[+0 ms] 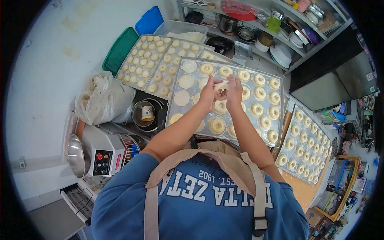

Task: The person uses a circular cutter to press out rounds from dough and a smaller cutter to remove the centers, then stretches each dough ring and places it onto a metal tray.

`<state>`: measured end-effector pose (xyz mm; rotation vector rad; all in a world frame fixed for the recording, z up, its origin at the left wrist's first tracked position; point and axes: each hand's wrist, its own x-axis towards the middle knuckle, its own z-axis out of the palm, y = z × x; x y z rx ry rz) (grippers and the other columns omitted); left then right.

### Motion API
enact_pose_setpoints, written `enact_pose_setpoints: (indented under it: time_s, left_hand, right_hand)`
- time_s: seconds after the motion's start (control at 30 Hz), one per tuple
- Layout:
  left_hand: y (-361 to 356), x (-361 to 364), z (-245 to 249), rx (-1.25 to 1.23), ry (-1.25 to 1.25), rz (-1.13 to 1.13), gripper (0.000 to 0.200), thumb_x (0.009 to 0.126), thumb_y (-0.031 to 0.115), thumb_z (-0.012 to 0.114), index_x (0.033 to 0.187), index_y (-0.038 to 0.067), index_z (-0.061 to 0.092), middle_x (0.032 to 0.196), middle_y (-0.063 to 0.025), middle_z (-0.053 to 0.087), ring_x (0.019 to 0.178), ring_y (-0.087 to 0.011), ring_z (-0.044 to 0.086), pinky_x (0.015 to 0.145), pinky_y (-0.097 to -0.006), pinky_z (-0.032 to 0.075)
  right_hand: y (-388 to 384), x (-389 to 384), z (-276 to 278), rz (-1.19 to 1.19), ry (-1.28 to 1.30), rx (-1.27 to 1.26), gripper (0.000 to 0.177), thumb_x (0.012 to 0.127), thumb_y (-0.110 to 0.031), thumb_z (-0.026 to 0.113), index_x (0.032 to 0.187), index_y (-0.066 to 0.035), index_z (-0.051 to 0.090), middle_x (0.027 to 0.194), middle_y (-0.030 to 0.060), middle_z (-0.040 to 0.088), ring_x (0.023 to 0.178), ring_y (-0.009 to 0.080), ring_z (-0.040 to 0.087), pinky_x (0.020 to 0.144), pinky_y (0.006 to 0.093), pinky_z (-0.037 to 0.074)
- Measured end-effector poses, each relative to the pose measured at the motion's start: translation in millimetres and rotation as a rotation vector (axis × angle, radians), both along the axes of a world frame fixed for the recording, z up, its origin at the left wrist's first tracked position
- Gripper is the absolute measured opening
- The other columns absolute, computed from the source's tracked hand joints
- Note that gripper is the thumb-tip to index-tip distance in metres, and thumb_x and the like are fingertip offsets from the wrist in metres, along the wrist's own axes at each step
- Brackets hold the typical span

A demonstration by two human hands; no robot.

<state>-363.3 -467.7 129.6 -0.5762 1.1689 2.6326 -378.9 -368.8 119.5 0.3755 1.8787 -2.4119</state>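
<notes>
Your apron [180,158], left hand [207,94] and right hand [235,95], fingers [232,83] curled around a dough ring [221,87], tray [188,114] of rings [259,94] beneath them, dough balls [143,62] beyond, leftward.

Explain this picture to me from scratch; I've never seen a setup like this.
There is no robot here. A person works with two bare hands, and the single picture comes from a camera worn on their head, looking forward and down past their blue shirt.

The left hand and right hand hold a dough ring between them, above a large metal tray. On that tray lie flat dough discs, some bare and many topped with rings. Small dough balls fill trays at the upper left, and another tray of rings sits at the right. The fingers are slightly blurred, so their exact grip is hard to tell.
</notes>
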Motion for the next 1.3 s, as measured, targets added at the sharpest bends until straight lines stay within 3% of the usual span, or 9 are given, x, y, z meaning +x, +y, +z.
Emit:
enact_pose_setpoints:
  time_s: [0.1, 0.3, 0.4, 0.6, 0.8, 1.0, 1.1, 1.2, 1.3]
  left_hand:
    - [-21, -7, -14, -0.160, 0.053, -0.188, 0.052, 0.099, 0.049, 0.033, 0.098, 0.003, 0.058, 0.078, -0.0050, 0.058, 0.061, -0.0106, 0.052, 0.055, -0.0249, 0.045]
    - [-22, -8, -11, -0.096, -0.016, -0.055, 0.050, 0.099, 0.048, 0.033, 0.103, 0.004, 0.055, 0.077, -0.0060, 0.057, 0.062, -0.0114, 0.053, 0.058, -0.0255, 0.046]
    - [-39, -11, -29, -0.117, 0.000, -0.167, 0.050, 0.100, 0.047, 0.033, 0.103, 0.003, 0.055, 0.079, -0.0059, 0.057, 0.063, -0.0113, 0.052, 0.058, -0.0246, 0.046]
    - [-40, -15, -43, -0.079, -0.147, 0.016, 0.050, 0.099, 0.048, 0.035, 0.105, 0.003, 0.055, 0.079, -0.0069, 0.058, 0.067, -0.0117, 0.054, 0.060, -0.0248, 0.046]
    - [-65, -26, -61, -0.664, 0.032, -0.338, 0.050, 0.099, 0.047, 0.033, 0.106, 0.003, 0.056, 0.084, -0.0074, 0.061, 0.064, -0.0118, 0.055, 0.058, -0.0267, 0.047]
    - [-54, -34, -67, -0.173, -0.153, 0.039, 0.053, 0.099, 0.049, 0.032, 0.104, 0.004, 0.059, 0.083, -0.0070, 0.061, 0.061, -0.0120, 0.056, 0.054, -0.0263, 0.045]
    - [-69, -32, -61, -0.415, -0.146, -0.355, 0.054, 0.099, 0.050, 0.031, 0.109, 0.003, 0.056, 0.082, -0.0071, 0.061, 0.063, -0.0127, 0.059, 0.058, -0.0278, 0.050]
    - [-53, -32, -78, -0.135, -0.063, 0.028, 0.056, 0.098, 0.051, 0.032, 0.114, 0.002, 0.053, 0.084, -0.0094, 0.061, 0.062, -0.0156, 0.060, 0.060, -0.0305, 0.052]
    - [-66, -33, -79, -0.088, -0.077, -0.080, 0.059, 0.097, 0.053, 0.032, 0.116, 0.001, 0.053, 0.092, -0.0122, 0.061, 0.076, -0.0186, 0.063, 0.068, -0.0325, 0.053]
  right_hand:
    - [5, -2, 5, 0.436, -0.051, 0.203, 0.038, 0.095, -0.038, 0.050, 0.115, -0.006, 0.054, 0.089, 0.0067, 0.062, 0.070, 0.0104, 0.057, 0.060, 0.0241, 0.047]
    - [-12, -9, -10, 0.015, -0.090, 0.000, 0.035, 0.094, -0.038, 0.053, 0.104, -0.006, 0.061, 0.095, 0.0057, 0.061, 0.078, 0.0128, 0.056, 0.068, 0.0277, 0.045]
    - [-8, -18, -28, 0.447, -0.147, 0.082, 0.033, 0.094, -0.038, 0.054, 0.101, -0.007, 0.060, 0.093, 0.0046, 0.061, 0.077, 0.0121, 0.056, 0.065, 0.0274, 0.046]
    - [-35, -20, -30, 0.084, -0.024, 0.069, 0.032, 0.094, -0.038, 0.054, 0.099, -0.007, 0.060, 0.086, 0.0040, 0.061, 0.072, 0.0111, 0.055, 0.058, 0.0265, 0.045]
    - [-37, -37, -27, 0.508, -0.199, 0.203, 0.029, 0.093, -0.034, 0.057, 0.099, -0.005, 0.060, 0.087, 0.0059, 0.062, 0.074, 0.0115, 0.058, 0.060, 0.0248, 0.047]
    - [-50, -38, -59, 0.194, 0.191, 0.232, 0.032, 0.092, -0.032, 0.059, 0.101, -0.002, 0.058, 0.081, 0.0073, 0.062, 0.069, 0.0150, 0.060, 0.063, 0.0277, 0.049]
    - [-40, -46, -58, 0.403, -0.194, 0.201, 0.032, 0.093, -0.033, 0.057, 0.101, -0.002, 0.057, 0.077, 0.0073, 0.062, 0.063, 0.0128, 0.059, 0.054, 0.0271, 0.048]
    - [-51, -40, -50, 0.130, -0.132, 0.080, 0.036, 0.092, -0.037, 0.057, 0.101, -0.002, 0.056, 0.077, 0.0073, 0.061, 0.068, 0.0133, 0.060, 0.053, 0.0284, 0.049]
    - [-48, -45, -42, 0.384, -0.350, 0.050, 0.039, 0.091, -0.039, 0.058, 0.101, -0.002, 0.056, 0.088, 0.0093, 0.061, 0.083, 0.0168, 0.061, 0.065, 0.0314, 0.052]
